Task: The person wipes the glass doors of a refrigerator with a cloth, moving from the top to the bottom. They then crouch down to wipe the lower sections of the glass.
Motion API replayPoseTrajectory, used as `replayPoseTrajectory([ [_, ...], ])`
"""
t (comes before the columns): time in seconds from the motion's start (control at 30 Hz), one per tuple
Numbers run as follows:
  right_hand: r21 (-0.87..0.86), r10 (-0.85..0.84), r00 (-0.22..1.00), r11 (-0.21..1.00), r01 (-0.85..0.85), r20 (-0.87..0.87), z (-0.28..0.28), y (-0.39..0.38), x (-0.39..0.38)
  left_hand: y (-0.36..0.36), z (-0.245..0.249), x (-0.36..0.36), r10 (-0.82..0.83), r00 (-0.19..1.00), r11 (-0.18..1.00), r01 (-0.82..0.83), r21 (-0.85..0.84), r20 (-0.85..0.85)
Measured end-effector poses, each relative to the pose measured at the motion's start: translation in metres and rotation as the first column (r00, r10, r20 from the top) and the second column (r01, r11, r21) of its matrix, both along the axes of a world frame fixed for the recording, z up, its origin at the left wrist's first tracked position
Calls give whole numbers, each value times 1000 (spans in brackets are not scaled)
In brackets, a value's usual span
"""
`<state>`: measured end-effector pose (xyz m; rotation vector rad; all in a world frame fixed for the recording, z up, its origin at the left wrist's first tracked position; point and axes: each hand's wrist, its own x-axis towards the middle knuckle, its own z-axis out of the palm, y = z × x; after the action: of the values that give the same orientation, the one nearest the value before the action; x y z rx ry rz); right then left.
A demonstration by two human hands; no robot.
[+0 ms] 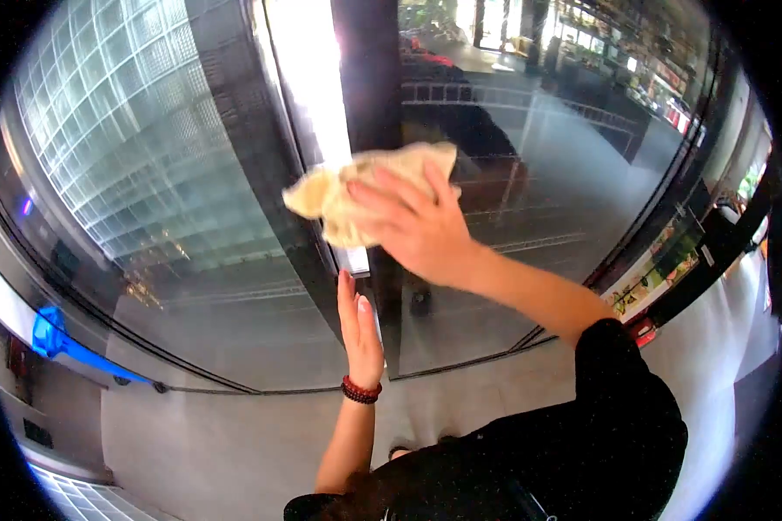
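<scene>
My right hand (421, 221) presses a bunched, pale yellow cloth (347, 195) against the dark frame and bright metal handle strip (308, 78) of a glass door. Its fingers lie over the cloth, which partly covers the strip. Below it, my left hand (362, 334) is upright with the fingers stretched out, resting at the door's edge near the strip's lower end. Nothing shows in that hand. A dark red beaded bracelet (361, 390) circles the left wrist. The right glass pane (530, 191) carries reflections of a room.
Glass with a grid pattern behind it (139, 104) stands on the left. A bright blue object (52, 333) with a long tapering part is at the lower left. Pale floor (208, 443) runs below the door. A colourful printed panel (660, 273) is on the right.
</scene>
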<state>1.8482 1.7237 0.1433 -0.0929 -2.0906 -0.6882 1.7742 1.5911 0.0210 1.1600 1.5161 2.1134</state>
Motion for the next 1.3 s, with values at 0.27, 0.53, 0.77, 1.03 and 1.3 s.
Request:
replayPoseTrajectory([
  [0.27, 98, -40, 966, 993, 67, -257, 178, 9, 2, -13, 83, 9, -52, 990, 998, 47, -39, -127],
  [0.53, 50, -185, 950, 978, 203, -253, 142, 31, 45, -23, 105, 20, -152, 984, 988, 149, -36, -96],
  [0.77, 44, -171, 939, 985, 166, 299, -54, 50, 126, -13, 91, 34, -171, 976, 985, 167, -40, -138],
  [1.03, 11, -215, 967, 976, 216, 138, -59, 98, 201, -6, 50, 68, -248, 968, 961, 241, -139, -34],
  [1.3, -230, -355, 909, 924, 306, -217, -32, 175, 305, 16, 63, 142, -171, 983, 967, 156, -202, -64],
])
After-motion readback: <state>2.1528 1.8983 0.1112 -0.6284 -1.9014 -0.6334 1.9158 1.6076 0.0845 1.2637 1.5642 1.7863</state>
